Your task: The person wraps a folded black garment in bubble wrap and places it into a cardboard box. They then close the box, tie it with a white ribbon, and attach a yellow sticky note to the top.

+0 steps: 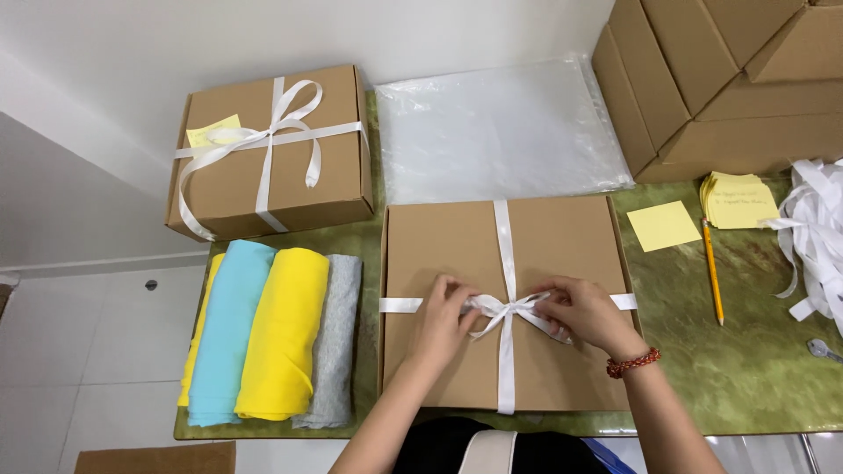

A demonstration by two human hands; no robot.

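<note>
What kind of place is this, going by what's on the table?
Probably a small gift-packing station: both hands tie white ribbon on a cardboard box, beside a finished ribboned box, stacked empty cartons and folded cloths.

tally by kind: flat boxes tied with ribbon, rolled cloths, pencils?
Ribbon-tied flat boxes: 2, the one under the hands and the finished one
Rolled cloths: 4, dark yellow, light blue, yellow, grey
Pencils: 1
Total: 7
</note>
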